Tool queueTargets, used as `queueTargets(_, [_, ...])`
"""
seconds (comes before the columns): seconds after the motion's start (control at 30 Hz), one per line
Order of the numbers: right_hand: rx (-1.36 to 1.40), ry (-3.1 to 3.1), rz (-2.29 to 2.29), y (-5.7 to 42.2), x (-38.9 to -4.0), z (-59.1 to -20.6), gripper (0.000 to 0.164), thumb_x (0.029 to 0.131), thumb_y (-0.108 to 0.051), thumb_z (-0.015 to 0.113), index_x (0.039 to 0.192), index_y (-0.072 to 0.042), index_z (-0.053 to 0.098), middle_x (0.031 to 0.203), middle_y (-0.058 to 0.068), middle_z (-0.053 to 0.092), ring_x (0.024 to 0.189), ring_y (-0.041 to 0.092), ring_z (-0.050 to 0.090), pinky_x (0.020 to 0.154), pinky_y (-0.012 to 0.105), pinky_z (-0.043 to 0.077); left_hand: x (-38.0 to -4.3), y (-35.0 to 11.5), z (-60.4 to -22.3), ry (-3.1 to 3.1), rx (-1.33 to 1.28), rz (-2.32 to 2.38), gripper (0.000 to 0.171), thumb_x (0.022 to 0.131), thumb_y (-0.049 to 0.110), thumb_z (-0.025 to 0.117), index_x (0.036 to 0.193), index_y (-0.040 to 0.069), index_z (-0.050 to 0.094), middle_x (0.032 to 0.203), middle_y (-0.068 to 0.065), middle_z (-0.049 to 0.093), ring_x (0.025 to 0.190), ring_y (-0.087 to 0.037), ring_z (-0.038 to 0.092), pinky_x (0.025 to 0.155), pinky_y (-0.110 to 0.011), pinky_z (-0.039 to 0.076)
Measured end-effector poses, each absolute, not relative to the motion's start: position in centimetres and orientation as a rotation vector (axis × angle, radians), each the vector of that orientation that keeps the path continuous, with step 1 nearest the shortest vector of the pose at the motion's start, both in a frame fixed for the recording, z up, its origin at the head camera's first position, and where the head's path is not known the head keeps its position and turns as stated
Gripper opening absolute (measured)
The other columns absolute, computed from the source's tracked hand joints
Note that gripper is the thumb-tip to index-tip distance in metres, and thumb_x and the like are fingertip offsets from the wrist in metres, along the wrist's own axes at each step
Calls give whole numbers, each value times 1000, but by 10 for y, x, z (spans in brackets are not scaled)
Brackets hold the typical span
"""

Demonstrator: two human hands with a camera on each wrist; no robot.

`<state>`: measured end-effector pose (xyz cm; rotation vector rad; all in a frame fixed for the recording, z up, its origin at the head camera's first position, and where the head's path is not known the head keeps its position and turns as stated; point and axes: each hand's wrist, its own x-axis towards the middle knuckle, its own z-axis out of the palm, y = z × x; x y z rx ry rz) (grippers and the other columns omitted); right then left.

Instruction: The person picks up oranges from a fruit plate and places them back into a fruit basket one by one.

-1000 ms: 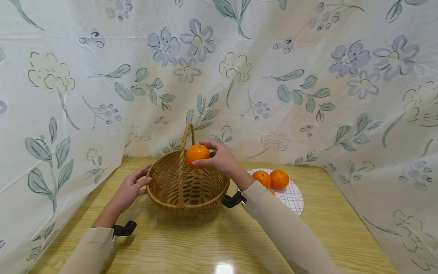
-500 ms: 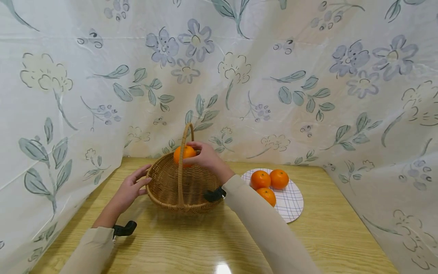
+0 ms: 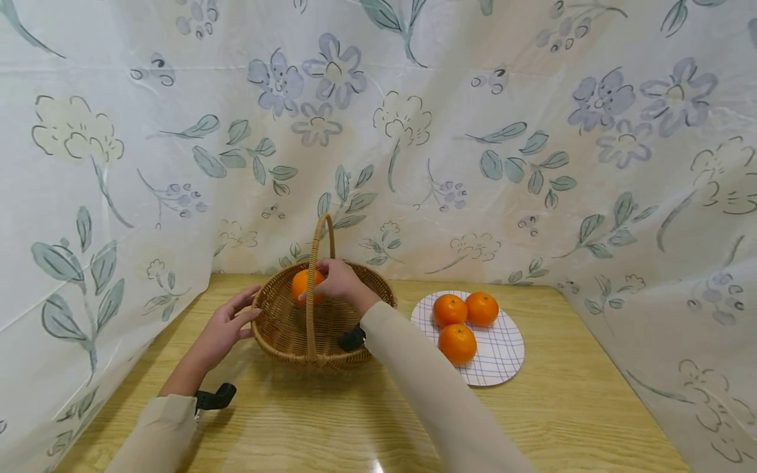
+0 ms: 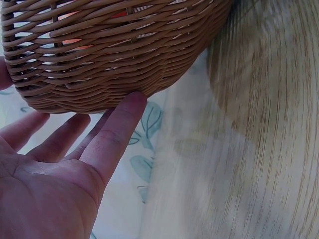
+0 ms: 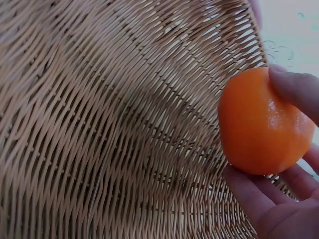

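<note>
My right hand (image 3: 340, 281) pinches an orange (image 3: 300, 287) inside the wicker basket (image 3: 349, 355), behind its arched handle (image 3: 311, 309). In the right wrist view the thumb lies on one side of the orange and fingers support the other, close to the woven wall. My left hand (image 3: 227, 322) is at the basket's left rim, its fingers loosely extended. From the left wrist, fingertips (image 4: 133, 99) touch the outside of the basket, and patches of orange show through the weave.
To the right of the basket, a white plate (image 3: 503, 358) with a checked pattern bears three oranges (image 3: 457, 343). Everything stands on a wood-grain table (image 3: 568, 407). A floral cloth (image 3: 503, 217) hangs behind and along both sides.
My right hand has carried the orange left and down, from above the basket to inside it. My left hand stays at the rim. The plate's oranges have come into full view.
</note>
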<state>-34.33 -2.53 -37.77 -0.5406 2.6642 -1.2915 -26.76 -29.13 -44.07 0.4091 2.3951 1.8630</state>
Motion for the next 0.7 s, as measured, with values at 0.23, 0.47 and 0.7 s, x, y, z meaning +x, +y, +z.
queueTargets(0.23, [-583, 2697, -1092, -33, -346, -381, 45, 80, -32, 90, 107, -7, 65, 96, 5, 66, 84, 19, 54, 72, 25, 47, -269, -291, -442, 2396, 413, 1866, 64, 109, 33, 50, 164, 14, 24, 163, -25, 27, 137, -37, 48, 91, -33, 61])
queueTargets(0.47, [-504, 2761, -930, -43, -348, -389, 66, 79, -40, 89, 134, -14, 65, 117, 6, 71, 101, 20, 62, 89, 29, 54, -267, -291, -442, 2385, 439, 1881, 62, 110, 30, 49, 164, 13, 24, 162, -27, 28, 139, -44, 45, 90, -31, 61])
queueTargets(0.7, [-459, 2748, -930, -47, -348, -392, 69, 77, -37, 91, 138, -15, 64, 124, 7, 70, 110, 23, 63, 95, 32, 55, -265, -291, -440, 2369, 452, 1897, 63, 110, 30, 50, 164, 12, 24, 162, -28, 28, 139, -49, 43, 90, -32, 61])
